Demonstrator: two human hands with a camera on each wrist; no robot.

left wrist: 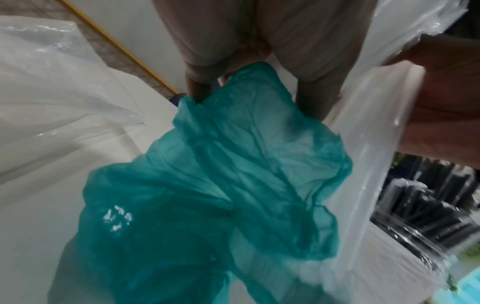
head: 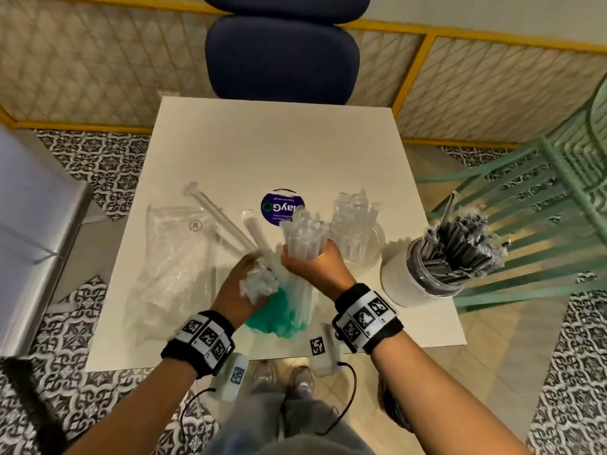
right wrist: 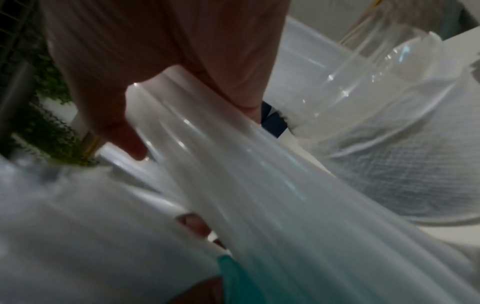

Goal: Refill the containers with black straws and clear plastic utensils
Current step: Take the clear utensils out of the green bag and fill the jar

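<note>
right hand (head: 312, 267) grips clear utensil bundle (head: 303, 234); left hand (head: 239, 290) clutches teal bag (head: 279, 310).

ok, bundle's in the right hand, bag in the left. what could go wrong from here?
1. The right hand grips a thick bundle of clear wrapped utensils; some could slip loose.
2. The clear container beside it already looks full, so the bundle may not fit or could tip it.
3. The left hand holds the teal bag near the table's front edge; contents could spill off.
</note>
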